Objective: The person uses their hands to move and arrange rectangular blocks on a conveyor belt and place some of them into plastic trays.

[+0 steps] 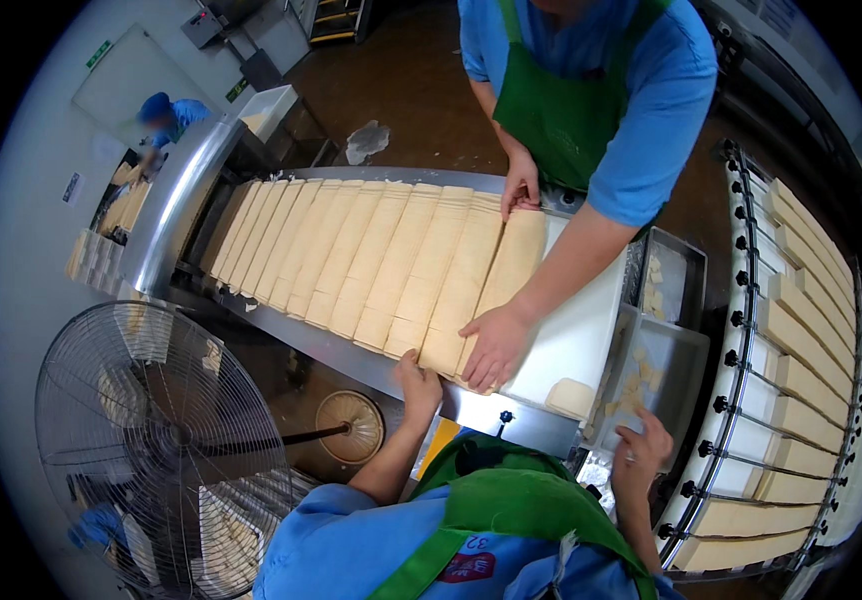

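The dough strips [371, 260] lie side by side on your conveyor [581, 340]: pale cream, flat, marked by fine cuts, each long axis running crosswise from the conveyor's near edge to its far edge. Your left hand [418, 385] is at their near ends, fingers curled; your right [641, 450], fingers loosely bent, is at the scrap tray [676, 350] right of the conveyor. Grip cannot be determined for either.

Wire-cage fan [179, 434] lower left, dark pole [301, 437] running to a round base [349, 427]. Whitish scrap [367, 142] on brown floor [421, 90]. Yellow-edged steps [336, 18] at top edge. Upper left: pale door [141, 85], grey box [203, 27], blue-capped person [186, 112] in background.
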### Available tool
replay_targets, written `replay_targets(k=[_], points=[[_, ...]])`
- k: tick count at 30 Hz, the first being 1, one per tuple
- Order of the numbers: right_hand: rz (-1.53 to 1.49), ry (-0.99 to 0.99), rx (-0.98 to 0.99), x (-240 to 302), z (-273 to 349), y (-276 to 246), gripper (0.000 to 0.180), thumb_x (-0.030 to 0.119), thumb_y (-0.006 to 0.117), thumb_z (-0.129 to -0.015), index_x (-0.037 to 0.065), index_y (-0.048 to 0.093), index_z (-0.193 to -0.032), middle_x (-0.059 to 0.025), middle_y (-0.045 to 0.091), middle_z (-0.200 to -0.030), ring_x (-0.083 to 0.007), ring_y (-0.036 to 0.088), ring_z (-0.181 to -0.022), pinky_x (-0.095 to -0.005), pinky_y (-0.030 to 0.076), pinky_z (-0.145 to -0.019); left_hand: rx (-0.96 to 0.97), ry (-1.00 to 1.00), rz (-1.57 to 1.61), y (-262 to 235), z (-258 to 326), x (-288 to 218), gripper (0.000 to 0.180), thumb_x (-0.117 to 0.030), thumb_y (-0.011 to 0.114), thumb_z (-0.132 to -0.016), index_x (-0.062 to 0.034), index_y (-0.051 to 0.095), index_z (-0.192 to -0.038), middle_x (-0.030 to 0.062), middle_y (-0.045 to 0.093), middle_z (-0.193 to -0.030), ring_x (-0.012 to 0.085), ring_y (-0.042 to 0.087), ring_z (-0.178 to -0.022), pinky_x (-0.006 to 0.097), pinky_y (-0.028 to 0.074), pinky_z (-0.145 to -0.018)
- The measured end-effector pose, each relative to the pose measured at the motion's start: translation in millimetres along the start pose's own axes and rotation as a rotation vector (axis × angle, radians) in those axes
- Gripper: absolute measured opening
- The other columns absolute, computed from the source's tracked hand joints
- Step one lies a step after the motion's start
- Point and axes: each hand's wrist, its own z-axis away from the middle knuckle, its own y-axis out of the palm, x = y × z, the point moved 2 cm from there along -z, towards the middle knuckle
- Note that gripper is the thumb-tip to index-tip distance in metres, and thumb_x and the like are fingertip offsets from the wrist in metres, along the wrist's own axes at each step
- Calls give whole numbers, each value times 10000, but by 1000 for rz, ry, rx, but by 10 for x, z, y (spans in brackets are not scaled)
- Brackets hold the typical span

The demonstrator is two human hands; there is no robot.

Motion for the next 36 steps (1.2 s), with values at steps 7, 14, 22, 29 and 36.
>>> replay_targets(k=[7, 14, 22, 29, 36], points=[[-269, -402, 145, 1228, -1233, 947, 262, 67, 646, -708, 93, 650, -968, -110, 587, -1194, -316, 509, -1133, -452, 298, -978, 181, 198, 52, -10, -166, -213, 464, -104, 540, -867, 81, 403, -1270, 291, 441, -1159, 421, 462, -1075, 421, 389, -951], [57, -272, 309, 1476, -2227, 2443, 693, 410, 621, -831, -11, 427, -1346, -222, 321, -1435, -367, 277, -1326, -520, 220, -1060, 548, 55, -113, -79, -237, -520, 770, -266, 665, -825, 93, 230, -1350, 324, 339, -1219, 517, 557, -918, 504, 503, -793], [623, -100, 297, 1057, -3144, 3277, 720, 560, 403, -899, 58, 380, -1415, -224, 278, -1491, -358, 229, -1374, -540, 117, -1099, 616, 159, -55, -34, -184, -540, 822, -250, 704, -799, 122, 208, -1339, 349, 337, -1198, 509, 561, -901, 488, 514, -760], [615, -4, 490, 1248, -3231, 3023, 650, 561, 326, -928, 97, 440, -1368, -242, 417, -1359, -384, 309, -1321, -498, 118, -1104, 683, 116, -96, -71, -243, -634, 836, -252, 707, -784, 140, 208, -1328, 344, 347, -1190, 502, 542, -929, 496, 494, -793], [250, 575, 465, 539, -3050, 2364, 735, 537, 548, -802, 85, 376, -1357, -167, 375, -1343, -360, 449, -1205, -504, 415, -937, 649, 291, -96, 115, -231, -725, 797, -222, 687, -751, 133, 261, -1324, 330, 369, -1197, 486, 470, -1038, 494, 425, -902]])
